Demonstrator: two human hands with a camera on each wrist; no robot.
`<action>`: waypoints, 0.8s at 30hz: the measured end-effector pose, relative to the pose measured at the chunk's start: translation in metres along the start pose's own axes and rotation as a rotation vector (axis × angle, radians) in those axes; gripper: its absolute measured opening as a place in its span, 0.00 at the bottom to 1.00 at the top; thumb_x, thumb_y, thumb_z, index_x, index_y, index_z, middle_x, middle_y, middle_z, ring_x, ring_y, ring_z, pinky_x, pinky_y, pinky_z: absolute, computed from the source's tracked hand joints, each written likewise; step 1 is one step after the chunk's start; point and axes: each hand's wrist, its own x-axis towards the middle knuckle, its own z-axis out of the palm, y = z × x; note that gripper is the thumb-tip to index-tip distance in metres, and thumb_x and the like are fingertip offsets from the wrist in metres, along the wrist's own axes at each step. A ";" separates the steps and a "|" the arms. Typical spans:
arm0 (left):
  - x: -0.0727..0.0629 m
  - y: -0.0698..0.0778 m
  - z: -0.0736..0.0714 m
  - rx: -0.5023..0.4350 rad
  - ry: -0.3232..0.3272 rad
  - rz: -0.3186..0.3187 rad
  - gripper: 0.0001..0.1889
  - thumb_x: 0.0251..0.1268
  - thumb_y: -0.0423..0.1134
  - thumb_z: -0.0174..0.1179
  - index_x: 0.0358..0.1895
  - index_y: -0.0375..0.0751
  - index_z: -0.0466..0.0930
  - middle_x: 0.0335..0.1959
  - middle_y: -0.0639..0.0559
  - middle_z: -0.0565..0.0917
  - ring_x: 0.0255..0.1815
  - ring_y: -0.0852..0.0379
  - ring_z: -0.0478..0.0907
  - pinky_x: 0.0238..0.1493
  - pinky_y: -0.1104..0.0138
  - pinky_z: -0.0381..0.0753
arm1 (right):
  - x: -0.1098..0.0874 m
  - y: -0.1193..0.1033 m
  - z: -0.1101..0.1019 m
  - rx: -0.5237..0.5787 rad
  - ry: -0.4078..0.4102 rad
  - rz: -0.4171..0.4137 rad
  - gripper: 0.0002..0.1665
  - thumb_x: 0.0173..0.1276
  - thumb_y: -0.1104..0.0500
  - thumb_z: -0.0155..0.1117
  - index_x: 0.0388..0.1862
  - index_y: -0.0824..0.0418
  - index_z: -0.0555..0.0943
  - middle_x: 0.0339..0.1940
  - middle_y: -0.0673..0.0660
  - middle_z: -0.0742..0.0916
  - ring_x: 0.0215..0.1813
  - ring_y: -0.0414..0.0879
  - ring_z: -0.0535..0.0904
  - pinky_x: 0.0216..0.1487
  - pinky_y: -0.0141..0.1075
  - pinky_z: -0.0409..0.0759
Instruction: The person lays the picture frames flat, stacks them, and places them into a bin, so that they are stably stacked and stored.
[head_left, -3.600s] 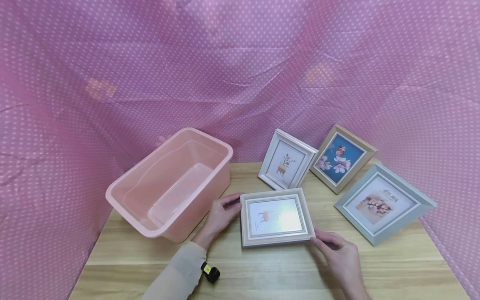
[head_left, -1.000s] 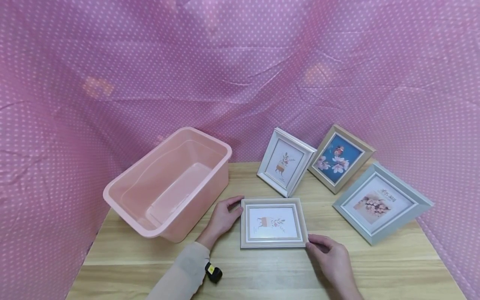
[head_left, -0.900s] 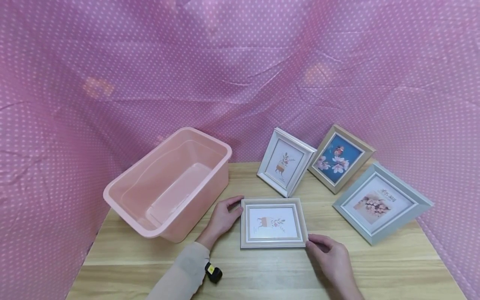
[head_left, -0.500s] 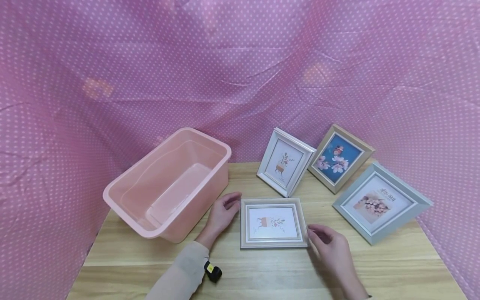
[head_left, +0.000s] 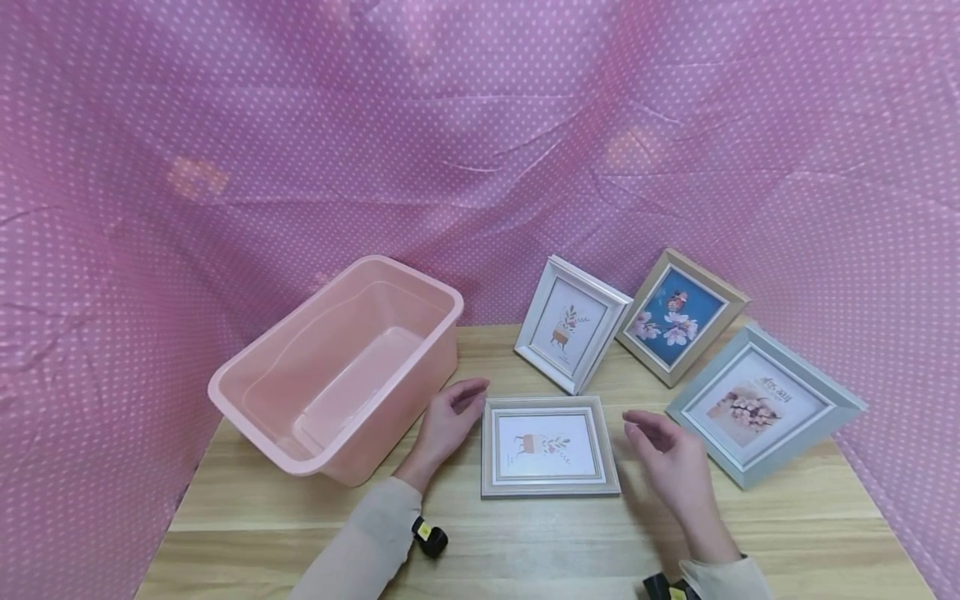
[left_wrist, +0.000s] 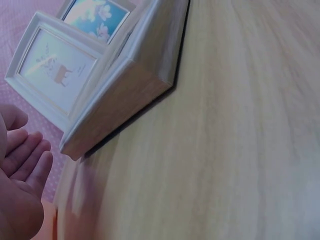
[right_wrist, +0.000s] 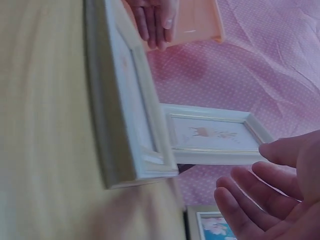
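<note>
A cream picture frame (head_left: pixel 551 485) lies face up on the wooden table, its plant print turned sideways. My left hand (head_left: pixel 447 422) is at its upper left corner, fingers loosely bent; in the left wrist view the fingers (left_wrist: pixel 30 155) stand a little apart from the frame's side. To the right of the frame is my right hand (head_left: pixel 673 462), holding nothing. The right wrist view shows its relaxed, spread fingers (right_wrist: pixel 260 195) with a gap to the frame. Behind, a white picture frame (head_left: pixel 531 333) stands upright, its lower corner close to the lying frame.
A pink plastic tub (head_left: pixel 442 358) with nothing in it stands at the left. At the right stand a tan picture frame (head_left: pixel 651 360) with a blue flower print and a pale green picture frame (head_left: pixel 806 367). Pink dotted cloth (head_left: pixel 480 150) hangs behind the table.
The cream frame was lowered flat onto the table between both hands. Since then both hands have let go; the right has moved away to the right and up, the left slightly up.
</note>
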 end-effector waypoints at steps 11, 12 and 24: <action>0.005 0.013 0.003 0.029 -0.015 0.008 0.16 0.75 0.30 0.65 0.62 0.33 0.86 0.61 0.37 0.89 0.66 0.38 0.85 0.74 0.48 0.82 | 0.023 -0.017 -0.007 0.017 0.000 0.005 0.15 0.79 0.59 0.68 0.59 0.64 0.88 0.55 0.65 0.93 0.45 0.17 0.80 0.49 0.11 0.78; 0.006 0.013 0.004 0.022 -0.017 0.008 0.16 0.74 0.29 0.65 0.62 0.33 0.86 0.61 0.37 0.89 0.66 0.38 0.85 0.74 0.48 0.82 | 0.025 -0.018 -0.007 0.016 0.004 0.008 0.15 0.79 0.59 0.68 0.60 0.64 0.88 0.55 0.65 0.93 0.45 0.17 0.80 0.49 0.11 0.78; 0.009 0.021 0.008 -0.001 -0.033 -0.006 0.18 0.74 0.29 0.64 0.63 0.32 0.85 0.62 0.37 0.88 0.67 0.38 0.84 0.75 0.49 0.82 | 0.039 -0.032 -0.014 0.030 0.036 -0.004 0.17 0.80 0.58 0.67 0.62 0.64 0.87 0.54 0.66 0.93 0.43 0.17 0.80 0.45 0.13 0.80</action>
